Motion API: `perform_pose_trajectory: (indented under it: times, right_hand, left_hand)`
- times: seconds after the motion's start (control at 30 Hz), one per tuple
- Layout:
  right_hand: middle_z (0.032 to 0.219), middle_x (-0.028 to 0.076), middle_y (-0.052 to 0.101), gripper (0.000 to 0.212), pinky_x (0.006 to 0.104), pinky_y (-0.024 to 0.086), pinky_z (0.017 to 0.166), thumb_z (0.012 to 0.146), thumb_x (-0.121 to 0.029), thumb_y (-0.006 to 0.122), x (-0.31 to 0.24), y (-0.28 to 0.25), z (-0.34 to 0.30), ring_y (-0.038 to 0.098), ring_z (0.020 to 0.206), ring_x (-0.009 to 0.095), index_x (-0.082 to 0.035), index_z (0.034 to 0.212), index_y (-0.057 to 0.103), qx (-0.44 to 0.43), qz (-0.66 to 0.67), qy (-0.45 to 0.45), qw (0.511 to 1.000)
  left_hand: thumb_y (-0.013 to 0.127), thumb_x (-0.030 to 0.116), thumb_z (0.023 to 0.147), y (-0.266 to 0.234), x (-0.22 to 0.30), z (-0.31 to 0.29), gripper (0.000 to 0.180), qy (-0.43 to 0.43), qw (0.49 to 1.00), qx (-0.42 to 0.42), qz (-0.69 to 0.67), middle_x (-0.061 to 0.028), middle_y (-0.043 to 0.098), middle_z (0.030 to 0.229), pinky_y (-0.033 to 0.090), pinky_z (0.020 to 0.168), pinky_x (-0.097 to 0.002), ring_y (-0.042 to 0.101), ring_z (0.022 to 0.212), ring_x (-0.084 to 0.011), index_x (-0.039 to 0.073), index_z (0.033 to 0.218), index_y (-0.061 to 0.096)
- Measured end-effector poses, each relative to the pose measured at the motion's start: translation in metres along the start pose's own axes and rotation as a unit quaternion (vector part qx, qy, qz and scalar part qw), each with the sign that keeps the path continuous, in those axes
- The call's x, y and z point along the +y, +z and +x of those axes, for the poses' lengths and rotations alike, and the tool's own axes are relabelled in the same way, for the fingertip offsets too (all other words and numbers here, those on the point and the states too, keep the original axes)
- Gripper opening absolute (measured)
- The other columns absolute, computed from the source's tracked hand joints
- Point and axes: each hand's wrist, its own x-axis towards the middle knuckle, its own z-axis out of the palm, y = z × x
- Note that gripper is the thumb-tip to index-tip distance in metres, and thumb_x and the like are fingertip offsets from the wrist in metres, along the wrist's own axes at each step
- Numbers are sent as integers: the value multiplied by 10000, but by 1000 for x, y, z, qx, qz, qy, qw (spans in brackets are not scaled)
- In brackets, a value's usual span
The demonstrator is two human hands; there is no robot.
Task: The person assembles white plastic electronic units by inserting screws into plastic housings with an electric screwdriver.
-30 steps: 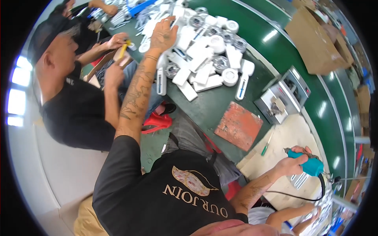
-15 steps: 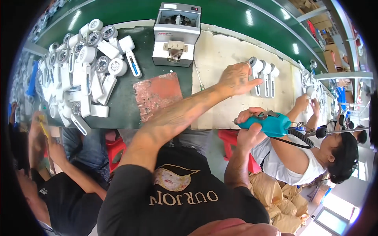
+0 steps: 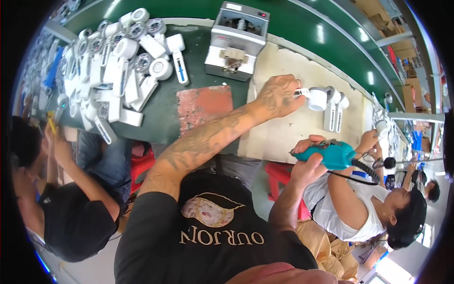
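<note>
My left hand (image 3: 278, 96) is closed around the handle of a white handheld fan (image 3: 318, 99), its round head pointing right, over the pale work mat. Just right of it, two similar white fans (image 3: 333, 113) lie side by side, heads toward the back. In my right hand (image 3: 308, 166), near the table's front edge, is a teal electric screwdriver (image 3: 335, 155). Its tip points left, and a coiled black cord runs off to the right. The fingers of my left hand hide part of the fan's handle.
A grey screw feeder (image 3: 236, 42) stands at the back middle. Left of it lies a heap of white fans (image 3: 116, 66) on the dark green mat, with a worn reddish plate (image 3: 204, 108) nearer. Co-workers sit on both sides; one's hand (image 3: 368, 141) is close by on the right.
My left hand has taken the leftmost fan of the row by its handle and turned it sideways, head to the right. My right hand still holds the screwdriver. The view has shifted slightly.
</note>
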Motion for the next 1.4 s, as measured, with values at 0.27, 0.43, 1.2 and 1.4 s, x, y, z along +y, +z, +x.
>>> perform_pose_trajectory:
  times: [0.27,0.43,1.2,1.4]
  right_hand:
    - [693,54,492,849,319,382,571,916,-732,553,-18,79,27,448,587,155,49,1246,524,-107,158,34,981]
    - [682,55,492,825,330,391,578,910,-735,562,-7,137,38,464,598,173,34,1208,538,-156,199,44,967]
    - [672,70,527,807,335,438,560,886,-691,646,14,182,41,521,582,184,65,1148,551,-176,168,28,970]
    - [648,55,500,826,336,409,521,882,-730,615,9,187,40,492,556,170,52,1142,564,-170,143,14,975]
  left_hand:
    - [674,234,914,-156,5,-90,238,-35,989,-63,126,-125,641,980,530,853,-433,642,950,-327,31,1039,676]
    - [667,258,931,-170,-12,-111,287,-24,983,-76,166,-115,634,1119,494,925,-436,612,1072,-297,62,1140,657]
    - [712,293,880,-163,-29,-120,309,2,993,-10,117,-87,669,1111,490,835,-454,615,976,-301,96,1117,689]
    - [733,307,858,-167,-24,-119,313,-11,989,-4,150,-58,620,1044,496,802,-444,595,980,-287,111,1094,672]
